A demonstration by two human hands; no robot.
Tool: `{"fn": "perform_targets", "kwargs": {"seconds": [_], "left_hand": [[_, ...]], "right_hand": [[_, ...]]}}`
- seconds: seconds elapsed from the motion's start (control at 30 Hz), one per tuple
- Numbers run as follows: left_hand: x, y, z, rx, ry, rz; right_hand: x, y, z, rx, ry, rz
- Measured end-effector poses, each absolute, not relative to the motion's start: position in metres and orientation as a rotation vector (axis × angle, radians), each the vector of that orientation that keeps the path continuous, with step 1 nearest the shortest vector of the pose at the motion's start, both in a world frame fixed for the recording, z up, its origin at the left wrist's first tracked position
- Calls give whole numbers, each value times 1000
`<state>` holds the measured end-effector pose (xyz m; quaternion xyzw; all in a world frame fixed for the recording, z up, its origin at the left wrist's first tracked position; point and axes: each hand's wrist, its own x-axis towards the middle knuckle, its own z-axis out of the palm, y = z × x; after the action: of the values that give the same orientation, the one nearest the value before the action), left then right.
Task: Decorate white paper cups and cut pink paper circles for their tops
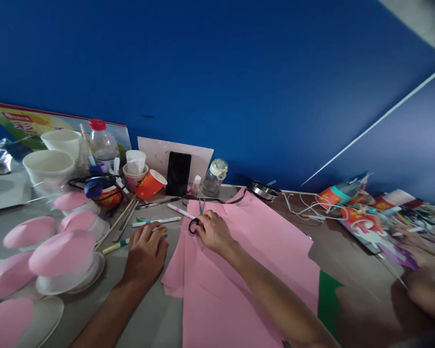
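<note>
Lightly bent, the right hand's [212, 229] fingers grasp the scissors [193, 225] by their dark handle, blades pointing towards the worktop's [150, 299] far edge. The scissors lie over the pink paper [246, 270], near its far left corner. The left hand [147, 246] rests palm down beyond the paper's left edge, fingers loosely curled over a yellow-ended marker [116, 246]; whether they grip it, I cannot tell. A white marker [156, 222] lies just past its fingertips.

Between left forearm and paper, a strip of grey worktop shows; brownish surface spreads off the paper's right edge, where green paper [328, 299] pokes out. Pink-topped cups [63, 253] crowd the left edge. Along the far edge stand a phone [178, 173] and a glass jar [215, 178], backed by a blue wall [217, 87]. Near the right edge, white cables [304, 205] tangle beside another person's hand [411, 241].
</note>
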<state>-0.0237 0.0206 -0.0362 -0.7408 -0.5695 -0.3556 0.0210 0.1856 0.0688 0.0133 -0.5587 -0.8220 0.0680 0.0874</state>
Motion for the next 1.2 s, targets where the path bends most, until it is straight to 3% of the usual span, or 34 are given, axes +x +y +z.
{"fn": "perform_targets", "kwargs": {"seconds": [0.3,0.67,1.0,1.2], "left_hand": [[-23,19,-39,-2296,-1829,-949],[-24,21,-43,-2493,-1702,-1237],[-20,16,-30,-2320,-1802,-906],[-23,18,-39,-2376,-1829,-974]], "right_hand": [[174,61,15,-1561,-2525,249],[173,60,18,-1674,-2483,284],[171,62,9,-1655,-2544,218],[156,74,4,-1543,-2461,338]]}}
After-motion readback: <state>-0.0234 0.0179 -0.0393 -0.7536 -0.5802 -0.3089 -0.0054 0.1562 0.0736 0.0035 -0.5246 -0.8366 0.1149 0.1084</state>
